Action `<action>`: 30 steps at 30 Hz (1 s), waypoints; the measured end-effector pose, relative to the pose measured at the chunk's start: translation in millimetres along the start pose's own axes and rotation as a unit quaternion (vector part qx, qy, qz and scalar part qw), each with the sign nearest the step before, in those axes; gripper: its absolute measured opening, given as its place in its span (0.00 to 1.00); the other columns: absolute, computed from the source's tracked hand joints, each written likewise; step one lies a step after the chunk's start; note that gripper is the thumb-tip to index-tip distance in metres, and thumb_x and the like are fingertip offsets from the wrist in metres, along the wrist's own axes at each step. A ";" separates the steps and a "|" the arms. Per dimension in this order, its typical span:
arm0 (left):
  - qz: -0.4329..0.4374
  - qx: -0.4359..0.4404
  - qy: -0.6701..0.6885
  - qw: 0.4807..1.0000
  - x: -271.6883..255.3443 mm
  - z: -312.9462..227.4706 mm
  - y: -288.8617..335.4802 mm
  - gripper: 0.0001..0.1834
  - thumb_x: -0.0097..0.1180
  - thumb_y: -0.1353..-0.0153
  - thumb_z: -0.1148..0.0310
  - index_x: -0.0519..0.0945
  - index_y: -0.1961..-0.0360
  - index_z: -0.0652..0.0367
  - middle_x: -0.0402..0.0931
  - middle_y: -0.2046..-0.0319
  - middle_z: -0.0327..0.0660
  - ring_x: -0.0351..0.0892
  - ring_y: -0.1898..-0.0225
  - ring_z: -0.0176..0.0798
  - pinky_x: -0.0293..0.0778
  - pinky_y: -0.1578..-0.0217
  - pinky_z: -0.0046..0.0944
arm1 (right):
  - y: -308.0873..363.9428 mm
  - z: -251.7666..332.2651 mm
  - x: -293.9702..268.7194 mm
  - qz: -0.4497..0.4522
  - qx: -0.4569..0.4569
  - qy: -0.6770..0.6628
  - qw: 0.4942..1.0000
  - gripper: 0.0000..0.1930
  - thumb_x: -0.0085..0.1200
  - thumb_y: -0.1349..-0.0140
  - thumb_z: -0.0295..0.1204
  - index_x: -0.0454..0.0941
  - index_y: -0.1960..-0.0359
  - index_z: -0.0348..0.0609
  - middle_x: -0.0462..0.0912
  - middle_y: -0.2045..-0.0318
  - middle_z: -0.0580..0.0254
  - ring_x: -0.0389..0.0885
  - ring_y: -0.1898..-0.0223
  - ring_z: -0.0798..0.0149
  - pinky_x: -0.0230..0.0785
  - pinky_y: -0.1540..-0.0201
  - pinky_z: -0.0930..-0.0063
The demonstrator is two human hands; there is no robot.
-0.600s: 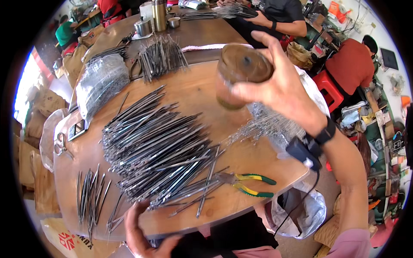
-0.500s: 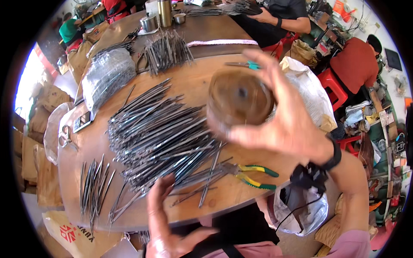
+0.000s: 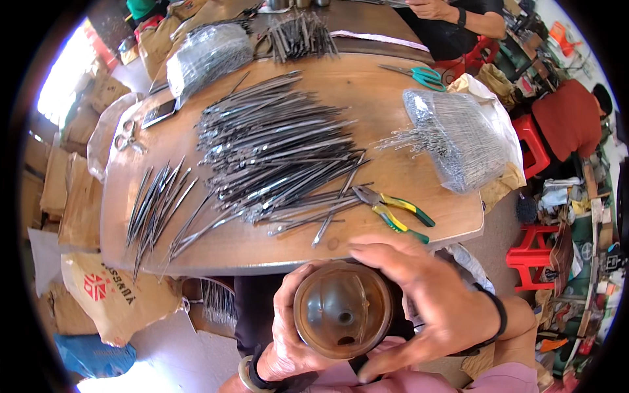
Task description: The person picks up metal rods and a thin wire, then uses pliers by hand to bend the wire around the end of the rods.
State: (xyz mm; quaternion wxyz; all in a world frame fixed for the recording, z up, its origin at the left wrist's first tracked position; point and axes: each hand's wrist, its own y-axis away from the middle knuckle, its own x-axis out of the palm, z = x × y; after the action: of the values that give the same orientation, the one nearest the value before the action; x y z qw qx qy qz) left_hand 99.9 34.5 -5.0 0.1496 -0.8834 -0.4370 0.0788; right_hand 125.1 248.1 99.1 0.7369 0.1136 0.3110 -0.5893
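Note:
In front of my lap, past the table's near edge, my left hand (image 3: 295, 327) wraps the left side of a brown, see-through round container (image 3: 344, 314). I look down on its round rim, and a small dark spot shows inside. To the right of it is my right hand (image 3: 432, 301), fingers and thumb spread, curved about the container but apparently apart from it. Beyond both hands, pliers (image 3: 393, 213) with yellow and green handles lie on the wooden table (image 3: 373, 157). A big heap of thin dark metal rods (image 3: 275, 150) covers the table's middle.
A smaller bunch of rods (image 3: 157, 209) lies at the left, near silver scissors (image 3: 130, 137) and a phone (image 3: 159, 113). Teal-handled scissors (image 3: 426, 77) and a plastic bag of thin wires (image 3: 458, 137) are on the right. A person (image 3: 452, 19) sits across the table.
The container has come down from above the table's right side to my lap. My left hand now grips it, while my right hand has loosened and opened. The view has tilted downward.

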 end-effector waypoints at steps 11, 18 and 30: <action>-0.061 0.005 -0.095 0.994 22.1 -6.8 5.9 0.61 0.83 0.68 0.67 0.54 0.35 0.64 0.68 0.44 0.55 0.75 0.46 0.51 0.74 0.47 0.47 | 15.1 8.5 -1.1 -0.011 -0.151 0.183 0.971 0.14 0.66 0.58 0.30 0.83 0.66 0.54 0.77 0.67 0.75 0.75 0.65 0.65 0.62 0.56 0.55; -0.068 0.015 -0.113 0.991 25.8 -4.5 6.7 0.59 0.83 0.68 0.63 0.58 0.36 0.65 0.70 0.46 0.56 0.75 0.48 0.54 0.73 0.47 0.49 | 19.2 7.4 1.9 -0.015 -0.169 0.212 0.962 0.11 0.62 0.56 0.31 0.82 0.67 0.51 0.77 0.67 0.73 0.76 0.65 0.65 0.62 0.55 0.56; -0.055 0.040 -0.117 0.991 25.3 -5.5 1.8 0.60 0.83 0.69 0.62 0.58 0.36 0.65 0.70 0.46 0.57 0.75 0.47 0.56 0.73 0.47 0.49 | 24.1 9.7 5.6 -0.017 -0.182 0.231 0.956 0.11 0.59 0.55 0.32 0.81 0.68 0.46 0.77 0.66 0.70 0.77 0.64 0.65 0.61 0.54 0.55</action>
State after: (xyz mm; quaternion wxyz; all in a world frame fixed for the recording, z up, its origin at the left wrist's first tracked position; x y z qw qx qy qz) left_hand 118.1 52.6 -0.7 0.1365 -0.8361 -0.4958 0.1911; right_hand 151.5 245.2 98.6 0.6430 0.1054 0.5764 -0.4931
